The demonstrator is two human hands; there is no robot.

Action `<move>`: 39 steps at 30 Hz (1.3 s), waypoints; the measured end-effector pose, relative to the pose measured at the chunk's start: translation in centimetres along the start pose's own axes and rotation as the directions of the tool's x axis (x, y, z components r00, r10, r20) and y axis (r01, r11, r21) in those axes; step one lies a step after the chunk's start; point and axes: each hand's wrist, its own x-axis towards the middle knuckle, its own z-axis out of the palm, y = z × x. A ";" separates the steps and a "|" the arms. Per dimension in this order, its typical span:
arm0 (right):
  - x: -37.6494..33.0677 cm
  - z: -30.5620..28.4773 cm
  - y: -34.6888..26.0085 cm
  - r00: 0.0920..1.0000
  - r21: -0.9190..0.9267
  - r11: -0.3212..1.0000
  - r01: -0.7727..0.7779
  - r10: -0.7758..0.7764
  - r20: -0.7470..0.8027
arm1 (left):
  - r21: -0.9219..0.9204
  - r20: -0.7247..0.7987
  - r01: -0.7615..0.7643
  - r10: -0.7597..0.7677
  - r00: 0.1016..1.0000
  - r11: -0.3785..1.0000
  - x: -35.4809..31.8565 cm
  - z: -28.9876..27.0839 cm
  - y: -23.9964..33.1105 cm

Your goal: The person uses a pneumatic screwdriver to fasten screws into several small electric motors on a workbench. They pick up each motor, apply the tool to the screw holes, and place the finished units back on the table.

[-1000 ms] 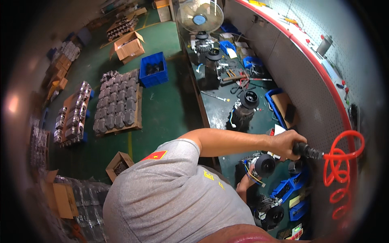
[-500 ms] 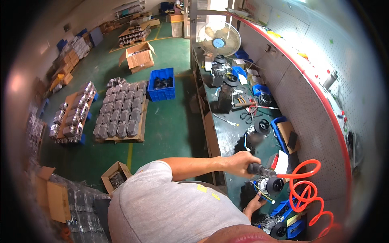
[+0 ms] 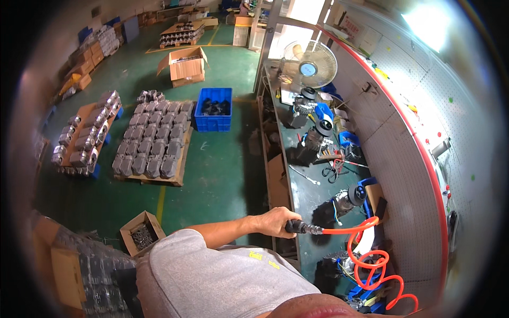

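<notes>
My left hand [image 3: 277, 221] is closed around a black air tool [image 3: 297, 227] with a silver coupling, above the workbench's near edge. The tool's working end is hidden by the hand. A red coiled hose [image 3: 366, 259] runs from the coupling down the right side. Beyond the hand, a metal motor unit [image 3: 345, 204] with a black round cap and thin wires lies on the green bench top [image 3: 307, 185]. Another unit [image 3: 339, 265] with blue and yellow wires lies nearer, partly behind the hose and a white sheet. My right hand is not visible.
Farther along the bench are more motor units [image 3: 317, 140], scissors [image 3: 334, 170], blue bins [image 3: 347, 139] and a fan [image 3: 313, 64]. A pegboard wall [image 3: 403, 143] borders the right. On the floor stand a pallet of grey housings [image 3: 151, 138], a blue crate [image 3: 213, 122] and a cardboard box [image 3: 140, 233].
My left hand has drawn the air tool back to the left, away from the nearer motor unit. My right hand, earlier at that unit, has gone out of sight. The view has shifted.
</notes>
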 end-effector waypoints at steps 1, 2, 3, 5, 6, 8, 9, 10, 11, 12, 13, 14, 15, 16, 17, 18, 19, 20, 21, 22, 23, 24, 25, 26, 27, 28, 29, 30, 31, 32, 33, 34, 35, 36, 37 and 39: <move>-0.5 0.3 -0.7 0.999 -0.009 1.000 0.018 -0.018 0.036 | -0.008 0.008 0.008 -0.008 1.000 1.000 -0.4 -0.6 -0.2; -0.9 0.6 -1.3 0.997 -0.011 0.999 0.039 -0.038 0.071 | -0.011 0.007 0.010 -0.010 1.000 1.000 -0.8 -1.0 -0.4; -1.2 1.0 -1.3 0.994 -0.008 0.998 0.059 -0.058 0.095 | -0.015 0.015 0.004 -0.004 1.000 1.000 -0.9 -1.4 -0.4; -1.1 1.3 -1.4 0.985 -0.005 0.994 0.106 -0.104 0.138 | -0.017 0.041 0.002 -0.001 0.999 1.000 -1.0 -2.1 -0.1; 0.0 0.0 -0.4 0.983 -0.007 0.990 0.143 -0.141 0.119 | -0.004 0.021 -0.088 0.088 0.996 0.996 -0.5 -1.7 -0.6; 2.5 -2.0 1.0 0.973 -0.009 0.977 0.215 -0.213 0.083 | -0.028 0.018 -0.193 0.193 0.981 0.981 0.8 -1.5 -0.4; -2.7 4.7 -8.1 0.957 0.182 0.973 0.141 -0.182 0.227 | 0.052 -0.028 -0.048 0.049 0.998 0.997 -2.2 -3.5 -2.1; -4.0 2.9 -12.3 0.953 0.045 0.982 0.184 -0.190 0.238 | -0.013 -0.101 -0.051 0.050 0.994 0.999 -3.2 -3.2 -1.7; -5.3 2.7 -15.5 0.958 0.068 0.986 0.152 -0.164 0.234 | -0.018 -0.083 -0.043 0.041 0.996 0.999 -3.0 -3.4 -1.8; -6.3 3.4 -17.2 0.961 0.103 0.988 0.111 -0.133 0.243 | -0.007 -0.063 -0.025 0.025 0.998 1.000 -2.8 -4.0 -1.8; -5.6 4.0 -16.8 0.957 0.112 0.985 0.135 -0.158 0.242 | -0.017 -0.058 -0.027 0.026 0.998 0.999 -2.4 -4.5 -1.7; -5.0 4.4 -16.2 0.952 0.120 0.980 0.158 -0.184 0.244 | -0.026 -0.055 -0.026 0.025 0.998 0.999 -2.3 -4.6 -1.6; -4.7 4.9 -16.3 0.950 0.119 0.987 0.111 -0.141 0.280 | -0.003 -0.069 -0.057 0.057 0.996 0.998 -2.3 -4.8 -1.6; -4.8 5.1 -16.3 0.956 0.101 0.992 0.073 -0.099 0.276 | -0.001 -0.055 -0.047 0.047 0.997 0.999 -2.3 -5.0 -1.5; -2.2 3.9 -12.4 0.954 0.083 0.990 0.116 -0.135 0.267 | -0.026 -0.017 -0.034 0.033 0.999 0.999 -2.0 -4.7 -1.4; -1.7 3.9 -12.3 0.944 0.070 0.986 0.153 -0.166 0.285 | -0.036 0.011 0.001 -0.001 1.000 0.999 -2.1 -4.5 -1.6; -1.3 4.1 -12.0 0.940 0.059 0.987 0.151 -0.161 0.301 | -0.061 -0.005 -0.042 0.042 0.999 0.997 -2.2 -4.3 -2.1; -1.1 4.2 -11.7 0.938 0.048 0.988 0.147 -0.155 0.312 | -0.035 -0.035 -0.034 0.033 0.999 0.999 -2.4 -4.4 -2.5; -2.8 5.2 -13.0 0.936 0.049 0.991 0.125 -0.134 0.327 | 0.003 -0.048 -0.014 0.014 0.999 1.000 -2.8 -4.7 -2.6; -4.5 5.9 -15.1 0.942 0.055 0.993 0.100 -0.112 0.316 | 0.035 -0.043 -0.013 0.014 0.999 0.999 -3.2 -5.4 -2.5; -4.4 6.3 -16.0 0.928 0.069 0.990 0.120 -0.136 0.345 | 0.018 -0.072 -0.004 0.005 0.997 1.000 -3.8 -5.4 -3.4; -4.9 4.6 -18.7 0.920 -0.011 0.990 0.143 -0.129 0.370 | -0.018 -0.070 -0.017 0.015 0.997 1.000 -3.4 -4.3 -3.2; -5.1 4.5 -18.2 0.935 0.018 0.997 0.081 -0.082 0.346 | -0.027 -0.066 -0.016 0.014 0.998 1.000 -3.3 -4.7 -2.8; -5.2 4.6 -17.7 0.945 0.049 0.999 0.020 -0.034 0.325 | -0.035 -0.063 -0.015 0.013 0.998 0.999 -3.1 -4.8 -2.6; -5.3 5.0 -17.7 0.947 0.055 0.998 0.028 -0.044 0.318 | -0.031 -0.053 -0.015 0.013 0.999 0.999 -2.9 -4.9 -2.8; -5.3 5.6 -17.7 0.949 0.061 0.997 0.036 -0.054 0.312 | -0.026 -0.045 -0.014 0.013 0.999 1.000 -2.6 -5.0 -3.1; -5.3 6.1 -17.7 0.950 0.067 0.997 0.046 -0.065 0.306 | -0.021 -0.038 -0.014 0.013 0.999 1.000 -2.3 -5.1 -3.3; -5.3 6.0 -17.5 0.946 0.070 0.997 0.027 -0.048 0.321 | -0.030 -0.021 0.004 -0.005 1.000 1.000 -2.3 -5.1 -3.2; -5.3 5.9 -17.4 0.941 0.072 0.997 0.007 -0.031 0.336 | -0.039 -0.004 0.023 -0.023 1.000 0.999 -2.2 -5.2 -2.9; -5.2 5.9 -17.2 0.936 0.073 0.997 -0.012 -0.015 0.351 | -0.048 0.013 0.041 -0.040 0.999 0.998 -2.2 -5.2 -2.8; -5.4 5.7 -17.3 0.935 0.090 0.995 -0.031 -0.003 0.354 | -0.039 0.000 0.016 -0.016 1.000 0.999 -2.2 -5.2 -2.8; -5.6 5.6 -17.5 0.940 0.087 0.996 -0.023 -0.008 0.342 | -0.030 -0.013 -0.009 0.009 1.000 1.000 -2.1 -5.2 -2.7; -5.6 5.7 -17.7 0.944 0.083 0.996 -0.015 -0.014 0.330 | -0.020 -0.026 -0.034 0.033 0.999 0.999 -2.1 -5.0 -2.7; -5.7 5.7 -17.8 0.950 0.085 0.996 -0.007 -0.020 0.311 | 0.001 -0.037 -0.036 0.036 0.999 0.999 -2.1 -5.0 -2.9; -5.6 6.0 -18.0 0.950 0.089 0.996 0.034 -0.059 0.305 | 0.021 -0.048 -0.037 0.038 0.998 0.999 -2.3 -5.2 -2.9; -5.7 5.8 -18.2 0.946 0.073 0.997 -0.012 -0.012 0.323 | 0.033 -0.040 -0.038 0.040 0.998 0.999 -2.3 -5.3 -3.0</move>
